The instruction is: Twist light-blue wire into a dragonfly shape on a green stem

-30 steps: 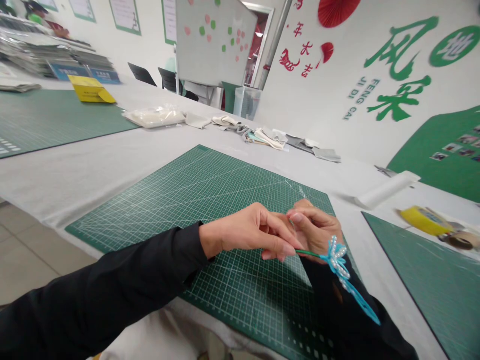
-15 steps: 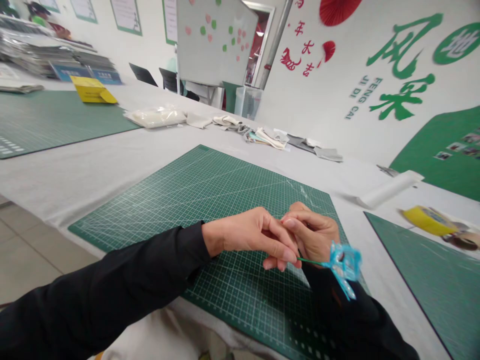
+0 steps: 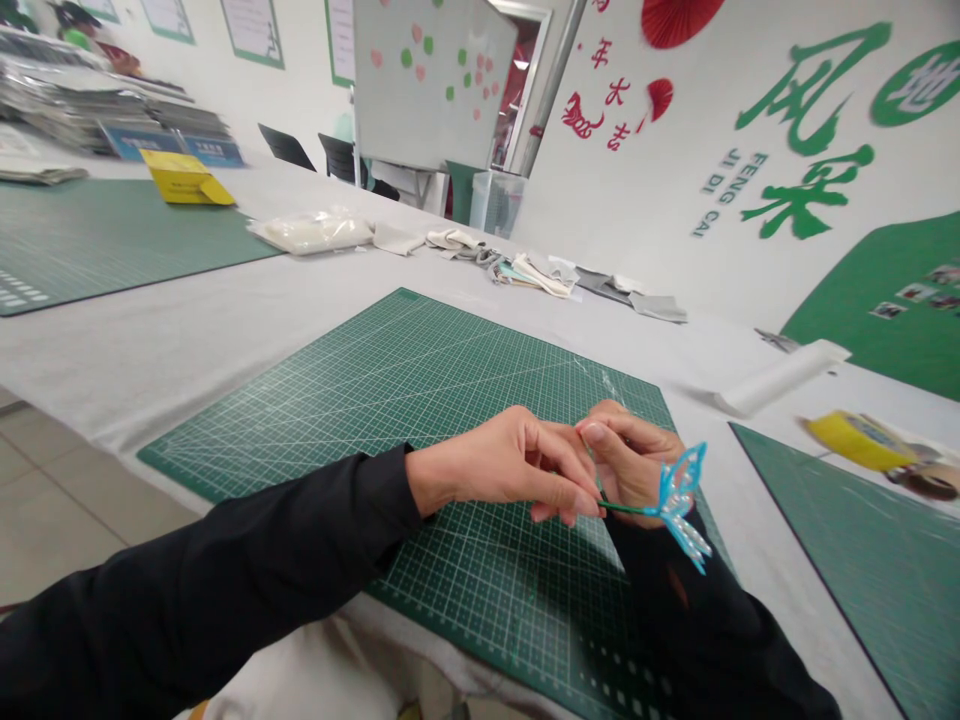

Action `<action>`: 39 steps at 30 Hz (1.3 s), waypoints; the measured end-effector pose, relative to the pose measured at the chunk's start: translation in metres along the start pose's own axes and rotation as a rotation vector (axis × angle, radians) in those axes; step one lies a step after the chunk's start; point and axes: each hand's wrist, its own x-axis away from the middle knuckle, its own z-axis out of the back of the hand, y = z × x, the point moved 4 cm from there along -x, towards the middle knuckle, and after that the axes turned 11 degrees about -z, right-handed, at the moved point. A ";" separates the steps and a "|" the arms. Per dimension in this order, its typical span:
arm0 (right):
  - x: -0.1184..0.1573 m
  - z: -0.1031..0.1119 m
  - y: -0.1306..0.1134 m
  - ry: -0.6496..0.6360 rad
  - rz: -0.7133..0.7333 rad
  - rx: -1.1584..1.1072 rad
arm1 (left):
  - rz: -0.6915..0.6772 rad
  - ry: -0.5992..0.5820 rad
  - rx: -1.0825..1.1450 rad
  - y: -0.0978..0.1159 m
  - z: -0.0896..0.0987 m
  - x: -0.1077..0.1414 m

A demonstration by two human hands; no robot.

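My left hand (image 3: 517,462) pinches a thin green stem (image 3: 626,509) between thumb and fingers. At the stem's right end sits a blue ornament (image 3: 679,500) with clear, shiny petals or wings; whether it is a flower or a butterfly I cannot tell. Close beside it, my right hand (image 3: 634,455) is closed in a pinch on a narrow green strip (image 3: 590,462), which runs down to the stem at my left fingertips. Both hands are above a green cutting mat (image 3: 390,370) with a white grid.
Another cutting mat (image 3: 862,540) lies at the right, with a yellow tape roll (image 3: 862,440) and a white paper roll (image 3: 784,378) behind it. Farther back are fabric pieces (image 3: 540,275), a plastic-wrapped packet (image 3: 315,232) and a yellow folded card (image 3: 184,178). A person (image 3: 79,30) is at far left.
The blue ornament has turned about its stem and now shows spread petals or wings. My right fingers have drawn slightly away from my left hand, exposing the green strip between them.
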 end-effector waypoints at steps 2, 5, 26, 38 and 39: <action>-0.001 0.000 0.001 0.034 0.019 -0.025 | -0.024 0.020 -0.083 0.002 -0.001 -0.001; -0.001 0.001 0.003 0.096 0.016 -0.042 | -0.084 0.049 -0.224 0.006 -0.002 -0.001; -0.009 0.004 0.003 0.314 -0.191 -0.244 | -0.463 0.456 -0.561 0.033 0.012 0.000; -0.006 0.002 0.006 0.251 -0.202 -0.101 | -0.422 0.736 -0.564 0.024 0.033 0.003; -0.006 0.002 0.007 0.243 -0.199 -0.094 | -0.424 0.736 -0.557 0.023 0.034 0.002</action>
